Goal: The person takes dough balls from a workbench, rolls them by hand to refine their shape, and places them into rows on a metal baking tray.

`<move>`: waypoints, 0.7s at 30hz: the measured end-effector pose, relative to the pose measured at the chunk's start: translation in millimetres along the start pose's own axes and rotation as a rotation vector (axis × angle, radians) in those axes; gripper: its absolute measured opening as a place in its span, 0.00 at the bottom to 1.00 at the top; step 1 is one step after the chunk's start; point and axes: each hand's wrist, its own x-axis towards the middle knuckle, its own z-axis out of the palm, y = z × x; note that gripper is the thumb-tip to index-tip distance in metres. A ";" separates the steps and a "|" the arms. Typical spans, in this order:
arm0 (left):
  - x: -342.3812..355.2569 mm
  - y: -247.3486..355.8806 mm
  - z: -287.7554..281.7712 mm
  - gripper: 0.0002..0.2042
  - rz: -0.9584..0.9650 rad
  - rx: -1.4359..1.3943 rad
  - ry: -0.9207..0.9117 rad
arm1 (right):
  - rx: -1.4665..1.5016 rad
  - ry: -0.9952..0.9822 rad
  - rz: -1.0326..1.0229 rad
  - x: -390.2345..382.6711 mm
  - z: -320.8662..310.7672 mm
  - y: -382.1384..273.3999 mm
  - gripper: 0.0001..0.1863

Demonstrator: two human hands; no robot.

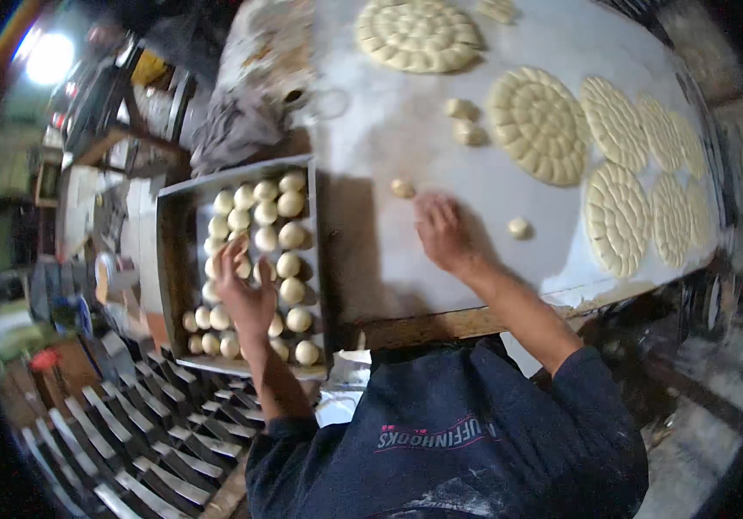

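My left hand is in a metal tray of several pale dough balls, its fingers curled round a ball among them. My right hand rests over the pale work surface with fingers loosely spread and nothing visibly held, just below a small dough ball. Another ball lies to its right. Large scored dough rounds cover the right and back of the surface, and two smaller pieces sit beside them.
A crumpled grey cloth lies behind the tray. Stacked metal slats stand below it at lower left. A bucket is on the floor at left. The work surface has a worn wooden front edge.
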 end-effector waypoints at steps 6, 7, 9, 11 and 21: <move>58.3 118.8 273.4 0.28 -0.241 -0.527 -0.475 | 0.677 0.116 0.212 -119.8 -56.4 41.5 0.13; 63.9 141.3 309.8 0.31 -0.280 -0.387 -0.467 | 0.678 0.105 0.236 -143.0 -68.4 59.3 0.13; 83.1 156.4 365.1 0.32 -0.248 -0.179 -0.360 | 0.599 0.168 0.260 -188.2 -78.6 94.5 0.12; 86.8 175.2 401.7 0.33 -0.233 0.028 -0.263 | 0.528 0.202 0.304 -213.7 -80.2 111.3 0.11; -67.9 141.0 302.0 0.22 -0.089 -0.513 -0.618 | 0.224 0.538 0.512 -191.1 -91.6 111.7 0.11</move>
